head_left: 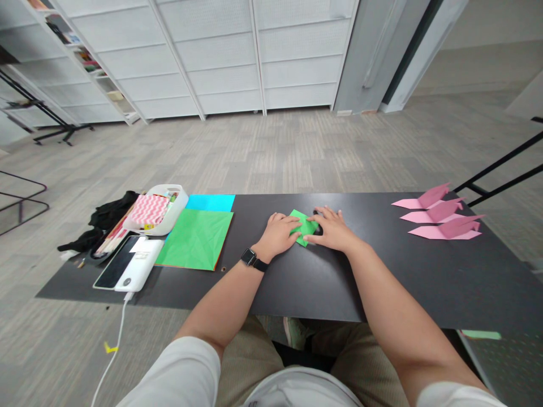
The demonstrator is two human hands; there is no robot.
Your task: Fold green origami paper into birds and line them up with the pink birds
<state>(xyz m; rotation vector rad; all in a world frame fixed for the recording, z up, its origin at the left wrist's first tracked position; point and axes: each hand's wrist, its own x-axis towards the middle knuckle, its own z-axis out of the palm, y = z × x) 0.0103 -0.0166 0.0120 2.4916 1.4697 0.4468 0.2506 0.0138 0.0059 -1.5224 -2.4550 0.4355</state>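
Note:
A small piece of folded green origami paper (304, 227) lies on the dark table, between my two hands. My left hand (279, 234) is on its left side, fingertips and thumb holding the paper's edge; a black watch is on that wrist. From the right, my right hand (333, 230) grips the paper with thumb and index finger, its other fingers stretched away over the tabletop. The fingers partly cover the folds. Three pink folded paper cranes (445, 229) stand in a row to the right.
Left on the black table (314, 288) lie a stack of green paper sheets (197, 240), a blue sheet (214, 202), a white basket (176, 212) with a pink patterned item, and a white power bank (139, 268) with a cable. Black cloth (114, 212) lies at the far left.

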